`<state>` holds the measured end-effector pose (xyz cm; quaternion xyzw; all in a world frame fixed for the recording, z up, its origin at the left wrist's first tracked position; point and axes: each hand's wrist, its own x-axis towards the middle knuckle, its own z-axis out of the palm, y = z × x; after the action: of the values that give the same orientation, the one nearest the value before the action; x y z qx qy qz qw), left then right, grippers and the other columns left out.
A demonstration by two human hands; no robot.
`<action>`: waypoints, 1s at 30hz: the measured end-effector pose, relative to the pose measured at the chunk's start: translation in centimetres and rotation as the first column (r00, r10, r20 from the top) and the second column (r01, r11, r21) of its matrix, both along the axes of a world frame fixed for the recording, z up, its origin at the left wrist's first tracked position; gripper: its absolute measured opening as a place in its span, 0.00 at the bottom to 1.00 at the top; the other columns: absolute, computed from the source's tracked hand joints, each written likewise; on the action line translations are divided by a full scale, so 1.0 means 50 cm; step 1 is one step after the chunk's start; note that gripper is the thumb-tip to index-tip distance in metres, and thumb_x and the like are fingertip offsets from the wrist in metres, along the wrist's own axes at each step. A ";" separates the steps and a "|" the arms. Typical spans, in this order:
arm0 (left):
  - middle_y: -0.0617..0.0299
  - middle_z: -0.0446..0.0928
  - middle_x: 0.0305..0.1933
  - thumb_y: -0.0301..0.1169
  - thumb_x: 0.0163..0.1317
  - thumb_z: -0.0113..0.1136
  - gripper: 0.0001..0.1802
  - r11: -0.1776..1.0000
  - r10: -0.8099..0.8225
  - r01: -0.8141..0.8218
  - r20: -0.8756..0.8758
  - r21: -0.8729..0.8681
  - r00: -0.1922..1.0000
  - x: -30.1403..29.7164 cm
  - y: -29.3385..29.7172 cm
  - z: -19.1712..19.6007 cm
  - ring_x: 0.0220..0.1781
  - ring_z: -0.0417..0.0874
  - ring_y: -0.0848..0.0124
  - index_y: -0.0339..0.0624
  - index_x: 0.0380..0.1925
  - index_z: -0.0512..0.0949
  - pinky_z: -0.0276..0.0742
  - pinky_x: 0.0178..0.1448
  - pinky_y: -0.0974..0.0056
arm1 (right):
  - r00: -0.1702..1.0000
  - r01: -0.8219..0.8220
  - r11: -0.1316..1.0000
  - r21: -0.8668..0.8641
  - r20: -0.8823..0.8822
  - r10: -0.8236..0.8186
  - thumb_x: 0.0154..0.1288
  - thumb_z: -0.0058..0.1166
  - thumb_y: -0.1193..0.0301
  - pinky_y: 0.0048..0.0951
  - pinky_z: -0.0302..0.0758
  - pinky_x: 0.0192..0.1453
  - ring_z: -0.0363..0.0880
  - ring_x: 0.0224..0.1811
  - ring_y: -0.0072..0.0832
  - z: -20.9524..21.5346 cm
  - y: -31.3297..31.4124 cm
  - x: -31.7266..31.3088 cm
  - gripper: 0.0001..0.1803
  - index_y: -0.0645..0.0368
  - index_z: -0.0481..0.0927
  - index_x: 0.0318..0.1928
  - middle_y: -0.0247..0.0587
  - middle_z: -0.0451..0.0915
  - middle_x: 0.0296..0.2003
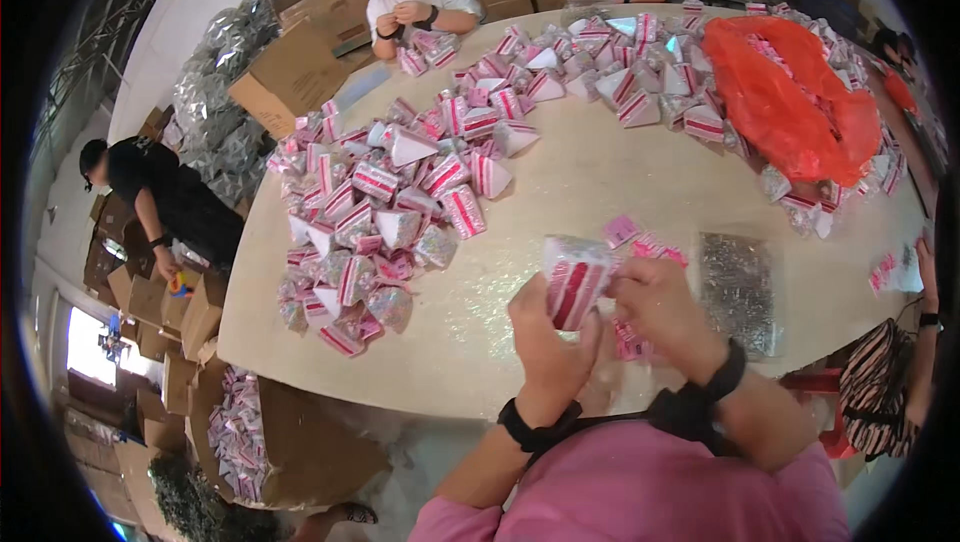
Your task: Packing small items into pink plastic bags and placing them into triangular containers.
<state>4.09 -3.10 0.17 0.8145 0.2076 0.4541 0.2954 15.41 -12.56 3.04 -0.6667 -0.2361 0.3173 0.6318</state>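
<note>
Above the near part of the table, my left hand (550,347) is closed round the lower left side of a wedge shaped like a cake slice (577,282), red, pink and white in clear wrap. Pinched fingers of my right hand (668,310) meet its right edge; what lies between those fingertips is hidden. Small pink cards or packets (621,230) lie just beyond and under my right hand. To the right of that hand rests a flat stack of clear plastic bags (740,294).
A large heap of similar wrapped wedges (395,192) covers the table's left side; more spread along the far edge. An orange-red plastic bag (790,102) lies far right. Boxes and a carton of wedges (240,432) stand left of the table (450,372). Other people work around it.
</note>
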 end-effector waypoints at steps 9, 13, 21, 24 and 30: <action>0.52 0.64 0.45 0.22 0.43 0.66 0.33 0.929 -0.033 0.079 0.134 -0.362 0.991 0.000 -0.003 -0.027 0.47 0.70 0.64 0.32 0.50 0.62 0.68 0.52 0.62 | 0.957 -0.064 0.998 -0.012 0.284 0.065 0.62 0.48 0.73 0.31 0.72 0.28 0.79 0.24 0.31 0.024 0.004 -0.024 0.23 0.60 0.66 0.58 0.46 0.77 0.22; 0.54 0.64 0.45 0.23 0.44 0.66 0.33 0.848 -0.035 0.114 0.161 -0.518 0.986 0.004 0.002 -0.022 0.48 0.70 0.66 0.32 0.50 0.62 0.68 0.53 0.63 | 0.922 -0.214 0.957 0.196 -0.283 0.264 0.61 0.50 0.76 0.22 0.74 0.26 0.77 0.22 0.22 0.035 -0.001 0.011 0.28 0.62 0.62 0.62 0.42 0.77 0.23; 0.55 0.64 0.50 0.21 0.52 0.60 0.27 0.861 -0.024 0.085 0.127 -0.501 0.992 -0.015 0.006 -0.044 0.52 0.68 0.67 0.32 0.52 0.62 0.65 0.59 0.61 | 0.958 -0.213 0.950 0.229 -0.141 0.249 0.60 0.55 0.70 0.24 0.75 0.29 0.79 0.28 0.25 -0.032 0.021 0.002 0.29 0.64 0.63 0.61 0.42 0.78 0.28; 0.57 0.69 0.43 0.25 0.55 0.61 0.21 0.815 0.019 -0.001 0.025 -0.580 1.000 -0.029 0.017 -0.048 0.46 0.71 0.69 0.32 0.47 0.65 0.69 0.53 0.65 | 0.967 -0.253 0.962 0.100 0.010 0.254 0.59 0.58 0.64 0.26 0.74 0.31 0.77 0.31 0.24 -0.080 0.050 -0.008 0.31 0.65 0.64 0.59 0.43 0.78 0.32; 0.54 0.73 0.45 0.21 0.57 0.57 0.15 0.501 -0.111 0.261 0.238 -0.825 0.965 -0.117 0.301 -0.081 0.44 0.77 0.67 0.35 0.44 0.69 0.78 0.47 0.65 | 0.960 -0.254 0.966 0.054 -0.104 0.258 0.60 0.54 0.63 0.28 0.75 0.26 0.77 0.31 0.27 -0.037 -0.053 0.018 0.25 0.65 0.69 0.53 0.43 0.75 0.33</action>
<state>-1.74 11.95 -3.87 0.5462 0.2903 0.3214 0.7170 16.32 -15.23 1.21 -0.5991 -0.2914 0.4278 0.6108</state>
